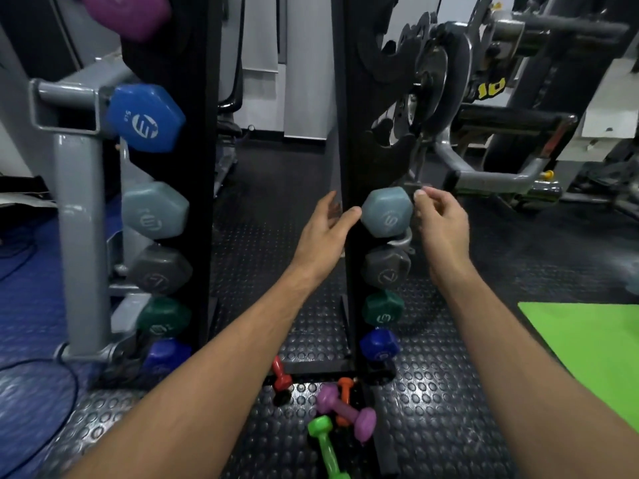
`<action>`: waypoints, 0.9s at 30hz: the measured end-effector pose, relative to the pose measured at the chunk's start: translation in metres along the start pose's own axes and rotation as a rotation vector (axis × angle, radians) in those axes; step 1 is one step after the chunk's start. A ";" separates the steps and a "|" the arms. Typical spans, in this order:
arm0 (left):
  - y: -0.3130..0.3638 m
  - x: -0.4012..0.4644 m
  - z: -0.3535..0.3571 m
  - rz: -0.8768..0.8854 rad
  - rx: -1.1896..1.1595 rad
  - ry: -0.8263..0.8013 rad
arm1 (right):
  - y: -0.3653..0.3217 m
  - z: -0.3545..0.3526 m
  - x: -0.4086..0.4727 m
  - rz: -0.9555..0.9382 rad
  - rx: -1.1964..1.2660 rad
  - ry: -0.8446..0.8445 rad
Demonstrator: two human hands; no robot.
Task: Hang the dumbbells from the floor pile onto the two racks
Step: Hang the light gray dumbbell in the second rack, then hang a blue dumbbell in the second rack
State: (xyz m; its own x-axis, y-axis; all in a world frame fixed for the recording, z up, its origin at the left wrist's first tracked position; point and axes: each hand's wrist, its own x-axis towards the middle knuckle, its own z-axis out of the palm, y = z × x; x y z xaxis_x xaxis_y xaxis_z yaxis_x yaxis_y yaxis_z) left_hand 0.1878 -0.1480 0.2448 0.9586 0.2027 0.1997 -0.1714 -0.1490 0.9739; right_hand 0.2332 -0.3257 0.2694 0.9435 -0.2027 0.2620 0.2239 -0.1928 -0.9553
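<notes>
Two black upright racks stand ahead, the left rack (204,209) and the right rack (349,133). A grey-blue dumbbell (387,214) sits on the right rack above a grey (386,269), a green (382,308) and a blue one (379,344). My left hand (323,233) is open, its thumb touching that dumbbell's left side. My right hand (441,224) is loosely curled beside its right side, holding nothing. On the floor lie a red (281,375), an orange (344,392), a purple (345,411) and a lime green dumbbell (326,447).
The left rack carries purple (129,13), blue (145,117), grey-blue (155,210), grey, green and blue dumbbells. A grey steel frame (77,216) stands at left. A weight machine (484,98) fills the upper right. A green mat (594,344) lies on the studded rubber floor at right.
</notes>
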 end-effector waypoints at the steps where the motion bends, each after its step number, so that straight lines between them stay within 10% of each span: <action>1: -0.008 -0.005 -0.002 -0.016 0.012 0.008 | 0.006 -0.002 -0.012 -0.031 -0.026 0.041; 14: -0.173 -0.100 -0.031 -0.536 0.209 -0.007 | 0.170 0.012 -0.153 0.239 -0.084 0.074; 27: -0.294 -0.190 -0.050 -0.958 0.329 -0.019 | 0.317 0.024 -0.250 0.709 -0.467 -0.518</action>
State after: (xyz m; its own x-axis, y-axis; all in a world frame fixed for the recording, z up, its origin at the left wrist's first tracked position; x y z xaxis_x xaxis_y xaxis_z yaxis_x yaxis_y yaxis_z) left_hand 0.0445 -0.0942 -0.0739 0.6634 0.3621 -0.6548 0.7404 -0.1911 0.6444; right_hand 0.0740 -0.3134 -0.1020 0.8372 0.0056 -0.5469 -0.4463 -0.5708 -0.6891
